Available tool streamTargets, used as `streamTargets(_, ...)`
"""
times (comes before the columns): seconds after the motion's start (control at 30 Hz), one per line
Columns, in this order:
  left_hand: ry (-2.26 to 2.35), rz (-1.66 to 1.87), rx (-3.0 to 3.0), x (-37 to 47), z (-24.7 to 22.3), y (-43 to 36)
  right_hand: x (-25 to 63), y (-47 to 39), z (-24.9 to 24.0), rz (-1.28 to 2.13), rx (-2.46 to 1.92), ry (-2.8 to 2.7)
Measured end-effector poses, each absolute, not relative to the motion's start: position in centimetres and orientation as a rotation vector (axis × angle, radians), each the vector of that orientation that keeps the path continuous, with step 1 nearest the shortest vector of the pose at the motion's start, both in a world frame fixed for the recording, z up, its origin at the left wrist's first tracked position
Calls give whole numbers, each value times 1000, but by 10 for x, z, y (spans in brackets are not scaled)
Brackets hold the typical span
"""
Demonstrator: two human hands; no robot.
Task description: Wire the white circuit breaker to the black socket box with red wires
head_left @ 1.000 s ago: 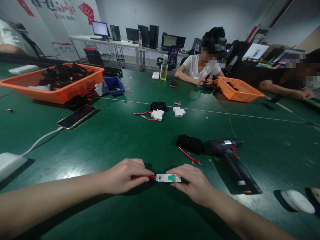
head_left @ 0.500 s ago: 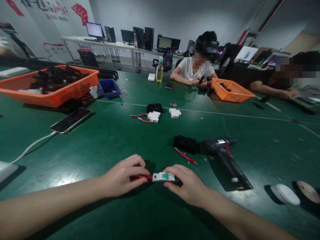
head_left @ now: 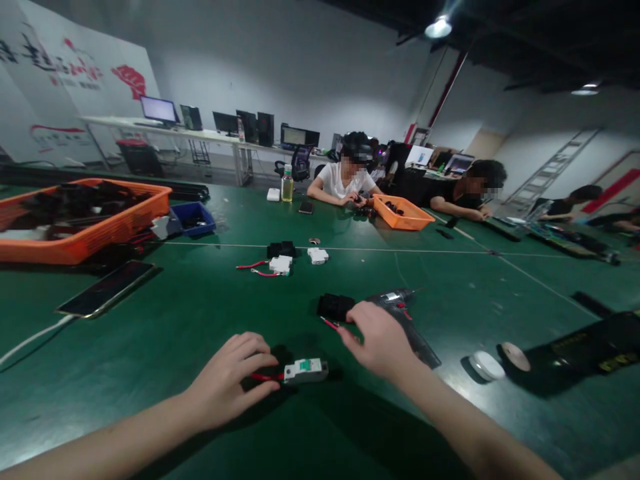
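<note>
lying on one table (head_left: 200, 307): three white breakers (head_left: 306, 371)

A slim white circuit breaker (head_left: 306, 371) with a green switch lies just to the right of the left hand's (head_left: 231, 377) fingertips, switch side up, its long axis running left to right. A red wire (head_left: 270, 377) extends from its left end, passing between that hand's parted thumb and fingers. A second, loose red lead (head_left: 329, 323) lies at a slant just left of the right hand's (head_left: 377, 341) spread thumb and fingertips; the hand hides the rest.
</note>
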State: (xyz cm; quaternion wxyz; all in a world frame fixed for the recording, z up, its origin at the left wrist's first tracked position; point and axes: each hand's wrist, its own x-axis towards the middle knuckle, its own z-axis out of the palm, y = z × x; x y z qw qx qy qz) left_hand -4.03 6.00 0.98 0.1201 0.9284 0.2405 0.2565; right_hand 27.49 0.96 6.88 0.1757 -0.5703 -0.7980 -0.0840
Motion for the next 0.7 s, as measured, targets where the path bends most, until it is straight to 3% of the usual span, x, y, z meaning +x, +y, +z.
streamTargets(0.2,731,749,2700,-34,10,52,361,3,75,-363,-2540,-1891)
streamTargets(0.4,786,716,2639,-30,15,51,389,4,48,219,-2642,-1861)
streamTargets(0.7,744,700,2637,-23,10,47,388,26,47,385,-2635,-1770)
